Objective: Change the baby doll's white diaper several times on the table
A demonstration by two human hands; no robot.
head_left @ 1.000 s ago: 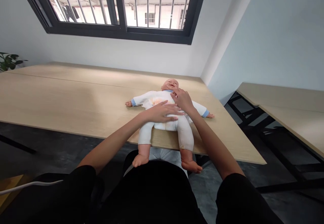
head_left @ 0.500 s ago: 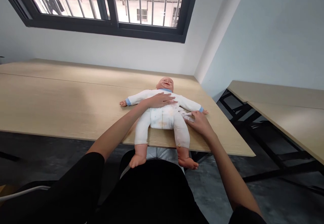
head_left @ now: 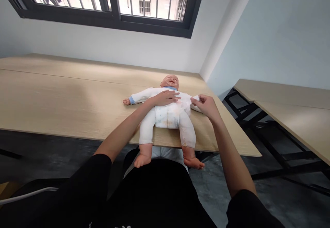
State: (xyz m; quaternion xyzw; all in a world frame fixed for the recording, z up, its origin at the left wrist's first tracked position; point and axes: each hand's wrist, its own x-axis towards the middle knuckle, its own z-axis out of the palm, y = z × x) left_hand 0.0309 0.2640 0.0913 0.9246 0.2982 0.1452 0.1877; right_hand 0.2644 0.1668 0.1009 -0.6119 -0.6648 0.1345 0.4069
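Note:
A baby doll point(head_left: 148, 125) in a white suit with blue collar and cuffs lies face up on the table, its feet hanging over the near edge. Around its hips is a white diaper point(head_left: 165, 116) with a line down the front. My left hand point(head_left: 166, 98) lies flat with fingers stretched across the doll's belly, at the diaper's top edge. Beside the doll's arm on the right, my right hand point(head_left: 205, 104) pinches with thumb and forefinger at the raised side flap of the diaper point(head_left: 188, 108). That hand hides the doll's cuff and hand on this side.
The wooden table point(head_left: 64, 100) stretches left beneath a barred window point(head_left: 152, 1). To the right, across a gap, stands a second table point(head_left: 288, 100) on black folding legs. A white cable point(head_left: 31, 195) runs at the lower left.
My right hand has moved up and away from me, from beside the doll's hip to its arm, drawing the diaper's side flap upward. My left hand stays on the belly.

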